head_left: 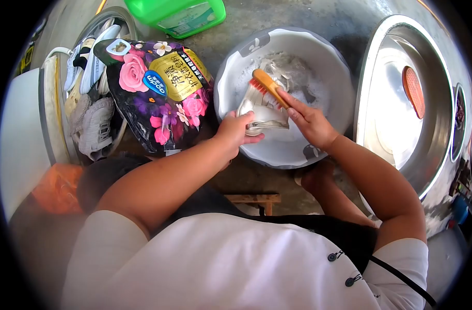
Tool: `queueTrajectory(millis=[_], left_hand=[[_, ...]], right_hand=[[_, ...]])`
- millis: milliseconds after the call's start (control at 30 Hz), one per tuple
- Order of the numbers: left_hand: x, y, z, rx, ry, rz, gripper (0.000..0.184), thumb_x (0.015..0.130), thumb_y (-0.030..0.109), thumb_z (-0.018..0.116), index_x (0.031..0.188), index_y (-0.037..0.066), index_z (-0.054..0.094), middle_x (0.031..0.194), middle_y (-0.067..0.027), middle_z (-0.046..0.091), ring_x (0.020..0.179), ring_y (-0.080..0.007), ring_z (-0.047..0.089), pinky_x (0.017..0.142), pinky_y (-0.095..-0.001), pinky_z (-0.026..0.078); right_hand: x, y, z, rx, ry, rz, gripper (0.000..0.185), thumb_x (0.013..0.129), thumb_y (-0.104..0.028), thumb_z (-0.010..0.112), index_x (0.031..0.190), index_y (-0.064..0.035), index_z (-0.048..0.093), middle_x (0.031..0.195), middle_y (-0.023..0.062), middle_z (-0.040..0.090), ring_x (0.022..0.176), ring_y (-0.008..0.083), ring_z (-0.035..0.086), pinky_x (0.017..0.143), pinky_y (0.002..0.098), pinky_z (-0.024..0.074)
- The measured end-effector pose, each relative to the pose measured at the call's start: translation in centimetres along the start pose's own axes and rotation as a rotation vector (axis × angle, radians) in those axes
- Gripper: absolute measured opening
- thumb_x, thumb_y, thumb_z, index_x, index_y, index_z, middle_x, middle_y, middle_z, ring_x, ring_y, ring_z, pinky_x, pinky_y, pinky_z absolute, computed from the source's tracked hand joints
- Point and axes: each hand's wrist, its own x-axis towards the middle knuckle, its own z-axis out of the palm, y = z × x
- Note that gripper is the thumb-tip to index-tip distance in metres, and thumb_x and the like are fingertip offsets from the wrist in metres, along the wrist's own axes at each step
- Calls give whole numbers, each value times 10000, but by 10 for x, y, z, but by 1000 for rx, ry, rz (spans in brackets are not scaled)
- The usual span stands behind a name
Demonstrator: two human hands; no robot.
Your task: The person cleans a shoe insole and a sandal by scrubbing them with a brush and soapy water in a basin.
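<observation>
My left hand [236, 132] is closed round a whitish shoe [269, 119] and holds it tilted over the grey plastic basin [231, 67]. In my right hand [313, 126] is a scrubbing brush [271, 87] with a wooden handle and red bristles. Its bristles face down against the upper part of the shoe, though the exact contact is partly hidden. Below them the basin holds cloudy, sudsy water. Another pale, wet item [285, 67] lies in that water at the far side; its kind is hard to make out.
On the left stand a flowered detergent bag [166, 95] and a round container with several shoes [96, 126]. A green jug [179, 15] is at the back. To the right, a large metal basin [436, 57] holds an orange oval object [413, 92]. A small wooden stool [254, 198] shows below.
</observation>
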Motion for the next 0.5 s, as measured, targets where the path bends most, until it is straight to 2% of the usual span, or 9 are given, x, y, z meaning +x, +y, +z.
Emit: queueTrajectory(millis=[33,100,133,167,267,333,367,433,500], left_hand=[[0,2,1,-20,-37,10,413,970,219,544,1258,-35,392,1123,-204,576,796,-325,698,657,-348,619],[1,2,0,-3,-41,-20,412,975,227,534,1264,-31,392,1139,-207,580,801,-332,699,658,-347,618],[0,2,2,20,-41,-59,411,980,234,524,1269,-28,392,1155,-210,584,806,-339,701,660,-346,617],[2,6,5,29,-50,-46,411,980,234,524,1269,-28,392,1155,-210,584,806,-339,701,660,-346,617],[-7,3,-1,18,-38,-84,409,977,229,531,1264,-32,403,1157,-207,589,827,-329,695,673,-353,623],[-5,5,2,-26,-21,-32,404,970,217,542,1254,-41,414,1136,-202,590,844,-315,690,676,-368,628],[-3,3,3,-30,-24,-33,404,970,217,542,1254,-41,414,1136,-202,590,844,-315,690,676,-368,628],[0,-6,4,-21,9,-3,403,968,215,546,1253,-43,421,1128,-199,590,871,-309,684,685,-382,631],[2,1,6,4,-53,-38,412,969,218,544,1262,-40,414,1131,-199,590,886,-313,683,688,-381,631]], right_hand=[[-1,1,1,-6,-1,0,478,1029,-211,457,1496,-286,386,1378,151,549,1228,256,550,1040,307,394],[-1,10,11,-353,-122,18,514,1006,-236,488,1481,-390,365,1181,127,666,1019,309,653,941,383,486],[16,15,6,-512,-30,220,491,1006,-287,465,1461,-442,364,1075,144,689,931,340,667,859,420,518],[31,20,-2,-707,-22,291,474,1015,-324,436,1462,-452,351,1045,154,690,943,336,671,846,413,518],[44,23,14,-587,105,276,478,1011,-313,445,1462,-445,359,1068,172,683,944,360,663,862,415,512],[31,-7,14,-228,3,194,469,1017,-277,456,1468,-387,390,1122,177,672,995,370,648,915,385,486],[20,1,23,-265,-30,12,463,1016,-277,457,1469,-357,405,1132,181,670,993,364,651,918,372,483],[13,11,13,-359,-90,160,468,1014,-294,461,1467,-393,391,1120,198,662,986,369,649,917,395,487],[32,34,-12,-755,-79,305,472,1021,-327,413,1462,-476,334,1087,178,660,952,359,659,871,434,506]])
